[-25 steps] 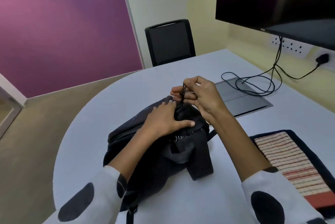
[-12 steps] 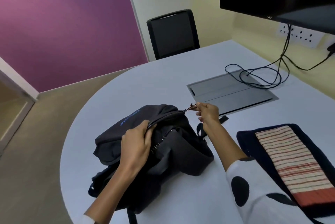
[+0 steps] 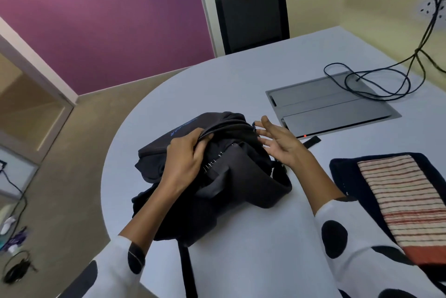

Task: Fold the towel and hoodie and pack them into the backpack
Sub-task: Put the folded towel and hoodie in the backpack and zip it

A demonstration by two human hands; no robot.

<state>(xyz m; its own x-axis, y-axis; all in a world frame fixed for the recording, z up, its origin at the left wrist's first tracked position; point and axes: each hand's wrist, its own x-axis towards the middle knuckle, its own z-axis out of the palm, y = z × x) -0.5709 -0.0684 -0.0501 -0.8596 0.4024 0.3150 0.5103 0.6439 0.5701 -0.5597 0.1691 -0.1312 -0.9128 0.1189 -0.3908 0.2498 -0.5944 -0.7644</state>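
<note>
Currently your left hand [image 3: 184, 160] grips the black backpack [image 3: 212, 177] at the zipper edge of its opening, with fingers curled over the fabric rim. Your right hand [image 3: 280, 144] is released: fingers are spread and relaxed, just beside the far end of the same opening, holding nothing. Whether its fingertips touch the fabric cannot be determined.

The backpack lies on the round white table [image 3: 241, 85], near the table's curved left edge. One strap [image 3: 187, 271] runs from below your left grip toward you.

To the right of your open hand, the folded striped towel [image 3: 400, 203] lies on top of the dark folded hoodie [image 3: 342, 172]; both are well apart from the backpack, with bare tabletop between them. Beyond your right hand, a grey cable hatch [image 3: 333, 104] is set into the table, with looped black cables [image 3: 376, 80] lying across its far corner.
</note>
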